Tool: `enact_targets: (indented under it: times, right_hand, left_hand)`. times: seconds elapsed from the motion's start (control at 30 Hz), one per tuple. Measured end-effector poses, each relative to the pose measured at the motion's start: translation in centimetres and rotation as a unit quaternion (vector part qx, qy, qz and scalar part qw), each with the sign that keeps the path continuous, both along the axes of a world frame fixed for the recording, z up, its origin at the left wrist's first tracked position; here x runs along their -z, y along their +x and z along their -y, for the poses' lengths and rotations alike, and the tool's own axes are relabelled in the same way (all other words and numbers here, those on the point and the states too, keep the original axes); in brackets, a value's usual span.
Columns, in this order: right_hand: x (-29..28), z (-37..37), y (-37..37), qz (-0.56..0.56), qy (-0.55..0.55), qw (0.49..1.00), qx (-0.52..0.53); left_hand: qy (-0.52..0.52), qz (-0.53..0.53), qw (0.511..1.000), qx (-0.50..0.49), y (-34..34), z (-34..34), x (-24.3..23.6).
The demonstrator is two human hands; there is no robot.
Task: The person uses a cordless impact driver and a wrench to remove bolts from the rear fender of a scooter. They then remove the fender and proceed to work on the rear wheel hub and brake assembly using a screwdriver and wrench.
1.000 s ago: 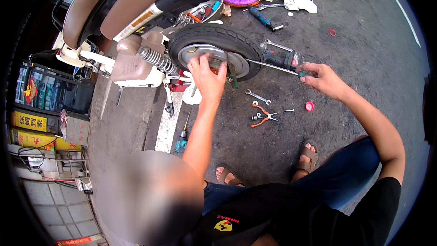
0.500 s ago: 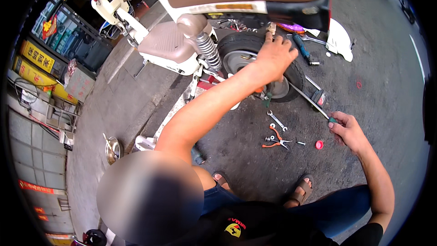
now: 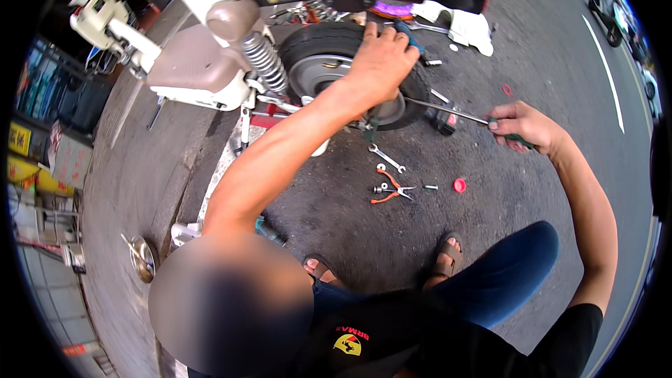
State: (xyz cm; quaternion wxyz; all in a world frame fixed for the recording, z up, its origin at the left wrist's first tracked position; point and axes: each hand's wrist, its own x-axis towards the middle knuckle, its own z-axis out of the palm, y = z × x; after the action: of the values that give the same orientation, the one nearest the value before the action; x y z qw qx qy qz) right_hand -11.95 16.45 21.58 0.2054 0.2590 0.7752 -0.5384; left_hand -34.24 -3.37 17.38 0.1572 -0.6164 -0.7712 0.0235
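Note:
My left hand [image 3: 385, 59] reaches across the scooter's rear wheel, its bent fingers gripping the top of the black tire [image 3: 311, 40]. Below it, part of the grey rim [image 3: 308, 70] shows; the hand hides the rest. My right hand [image 3: 516, 127] is closed on a green-handled steel lever [image 3: 451, 110], whose far end meets the wheel at the rim's right side. A second green handle [image 3: 370, 131] hangs at the bottom of the wheel. Beneath are an open-end wrench [image 3: 387, 157], orange-handled pliers [image 3: 392, 189], a bolt [image 3: 430, 187] and a red cap [image 3: 459, 185].
The white scooter [image 3: 196, 77] stands across the upper left. Behind the wheel lie a white plastic part [image 3: 472, 31] and a blue power tool [image 3: 411, 36]. A metal bowl [image 3: 142, 266] sits at left. Parked vehicles [image 3: 609, 14] line the road at upper right.
My left hand has moved up and right from the hub to the tire's top. My right hand still holds the lever. The view has shifted, showing more of the scooter and road.

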Motion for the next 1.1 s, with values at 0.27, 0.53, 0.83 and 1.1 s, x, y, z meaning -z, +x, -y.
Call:
enact_targets:
  times: [0.27, 0.53, 0.83, 1.1]
  right_hand:
    - [4.3, 7.5, 3.4, -0.001, -0.127, 0.977, 0.17]
    - [12.1, 20.3, 0.9, -0.161, -0.317, 0.88, 0.314]
    - [8.5, 18.1, 1.8, -0.136, -0.29, 0.904, 0.283]
    - [7.4, 17.2, 1.9, -0.115, -0.394, 0.866, 0.285]
  left_hand:
    - [-0.003, -0.03, 0.999, 0.014, 0.4, -0.8, 0.6]
    - [0.08, -0.029, 0.996, -0.012, -0.3, 0.2, 0.6]
    - [0.213, 0.12, 0.969, -0.024, 2.9, 3.2, 1.9]
    - [0.211, 0.273, 0.934, -0.096, 5.0, 5.8, 1.6]
